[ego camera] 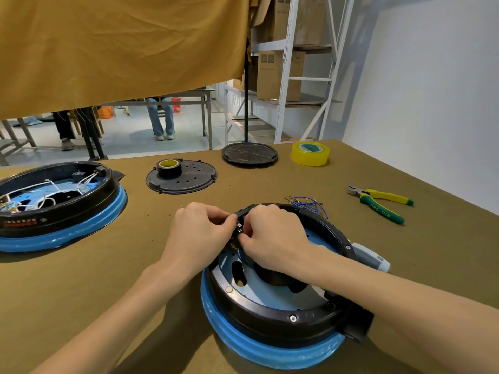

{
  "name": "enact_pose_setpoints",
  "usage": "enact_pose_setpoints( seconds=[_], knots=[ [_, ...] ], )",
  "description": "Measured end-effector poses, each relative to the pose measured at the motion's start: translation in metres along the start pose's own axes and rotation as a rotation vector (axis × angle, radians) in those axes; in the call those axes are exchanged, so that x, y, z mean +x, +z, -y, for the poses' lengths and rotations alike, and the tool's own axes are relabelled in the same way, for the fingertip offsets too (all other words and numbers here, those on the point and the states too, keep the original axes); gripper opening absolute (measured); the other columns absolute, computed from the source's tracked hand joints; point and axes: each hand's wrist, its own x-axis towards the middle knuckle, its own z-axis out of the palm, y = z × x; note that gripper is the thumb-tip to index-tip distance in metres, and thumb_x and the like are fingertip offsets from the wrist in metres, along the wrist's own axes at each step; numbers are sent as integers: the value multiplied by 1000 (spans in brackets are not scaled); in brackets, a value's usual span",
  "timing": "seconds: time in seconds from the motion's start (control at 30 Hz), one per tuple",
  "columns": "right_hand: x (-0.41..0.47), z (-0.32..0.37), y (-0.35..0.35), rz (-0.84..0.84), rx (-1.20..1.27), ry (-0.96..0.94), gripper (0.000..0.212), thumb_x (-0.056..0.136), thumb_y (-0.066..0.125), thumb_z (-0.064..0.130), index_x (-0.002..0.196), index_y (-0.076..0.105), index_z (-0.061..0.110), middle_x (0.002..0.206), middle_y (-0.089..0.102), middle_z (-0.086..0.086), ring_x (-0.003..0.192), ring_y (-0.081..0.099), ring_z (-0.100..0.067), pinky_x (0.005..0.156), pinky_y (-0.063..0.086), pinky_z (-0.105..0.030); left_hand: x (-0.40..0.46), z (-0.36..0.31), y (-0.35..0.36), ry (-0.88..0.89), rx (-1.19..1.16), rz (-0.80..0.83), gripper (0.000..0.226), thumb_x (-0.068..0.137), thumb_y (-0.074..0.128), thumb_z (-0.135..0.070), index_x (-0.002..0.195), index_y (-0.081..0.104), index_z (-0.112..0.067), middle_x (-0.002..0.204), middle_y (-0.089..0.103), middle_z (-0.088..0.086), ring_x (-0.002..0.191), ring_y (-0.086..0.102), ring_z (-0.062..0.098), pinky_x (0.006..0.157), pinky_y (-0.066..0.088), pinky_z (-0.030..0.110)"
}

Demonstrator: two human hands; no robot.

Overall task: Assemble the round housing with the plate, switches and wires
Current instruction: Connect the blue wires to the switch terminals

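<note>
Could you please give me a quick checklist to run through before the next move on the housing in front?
1. Housing sits flat on the table: ok.
2. Both hands on the small black part at the far rim: ok.
3. Part fully seated: cannot tell, fingers cover it.
4. Blue wires lie loose behind the housing, unconnected: not ok.
5. Pliers lie to the right, likely within reach: ok.
6. Cover plate free to lift: not ok, a tape roll sits on it.

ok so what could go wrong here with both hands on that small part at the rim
1. The small black switch part, pinched by the left hand and right hand, might slip into the round black housing with the blue ring.
2. The right forearm could snag the loose blue wires behind it.
</note>
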Motion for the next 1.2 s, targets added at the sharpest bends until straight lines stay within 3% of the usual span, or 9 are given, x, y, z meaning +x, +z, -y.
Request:
enact_pose_setpoints(
  seconds=[0.1, 0.2, 0.37, 0.47, 0.6, 0.9, 0.97, 1.1, 1.2],
  knots=[
    [0, 6, -2, 28, -34, 16, 24, 90, 62, 30, 73, 48, 20, 69, 45, 2, 74, 54, -32, 59, 32, -33, -1, -2, 0, -25, -23, -16, 13, 93, 71, -34, 91, 84, -29, 76, 74, -18, 74, 69, -3, 67, 61, 24],
    [-1, 10, -2, 30, -64, 20, 38, 90, 62, 27, 65, 32, 23, 64, 34, 5, 66, 45, -30, 51, 24, -32, -2, -1, 2, -14, 2, -42, 13, 93, 72, -35, 94, 83, -28, 83, 69, -17, 81, 64, -1, 67, 54, 20],
    [-4, 4, -3, 32, 3, 44, 19, 91, 62, 35, 86, 65, 17, 77, 60, -1, 79, 62, -32, 64, 43, -33, -1, -1, -1, 29, 81, -32, 19, 95, 69, -40, 99, 83, -29, 81, 65, -20, 79, 62, -1, 68, 58, 25],
    [-7, 3, -3, 45, 36, 44, 21, 89, 62, 36, 80, 64, 18, 71, 60, 1, 77, 62, -31, 63, 45, -34, -1, -2, -2, 48, 141, -32, 21, 95, 67, -44, 98, 83, -30, 79, 67, -19, 76, 63, -1, 64, 56, 23],
    [-8, 0, -3, 49, 58, 52, 20, 91, 62, 36, 91, 73, 20, 86, 71, -1, 87, 67, -29, 73, 56, -37, 0, -1, -1, 43, 115, -64, 21, 93, 70, -45, 98, 83, -29, 86, 68, -14, 83, 63, 4, 71, 59, 30],
    [-10, 9, 0, 64, 16, 38, 16, 99, 57, 30, 91, 58, 17, 90, 63, -6, 89, 65, -33, 67, 42, -35, 0, 1, 1, 36, 122, -104, 19, 92, 72, -43, 93, 83, -27, 81, 63, -16, 80, 58, 2, 64, 46, 22],
    [-12, 12, -2, 81, 2, 49, 18, 101, 55, 30, 87, 50, 18, 85, 55, -5, 91, 65, -34, 67, 35, -35, 0, 2, 2, 33, 120, -106, 19, 92, 72, -42, 94, 83, -27, 81, 64, -16, 81, 58, 3, 66, 49, 24],
    [-14, 20, -6, 122, -33, 55, 18, 102, 55, 25, 89, 44, 19, 105, 67, -11, 99, 65, -37, 70, 32, -36, 0, 2, 3, 25, 117, -106, 19, 92, 72, -41, 94, 83, -26, 82, 64, -14, 82, 59, 6, 69, 52, 27],
    [-15, 22, -9, 142, -37, 54, 17, 102, 56, 21, 91, 43, 19, 109, 68, -11, 101, 65, -36, 71, 33, -36, -1, 2, 2, 16, 111, -105, 20, 92, 72, -41, 94, 83, -25, 83, 65, -13, 84, 61, 7, 73, 57, 33]
  ],
)
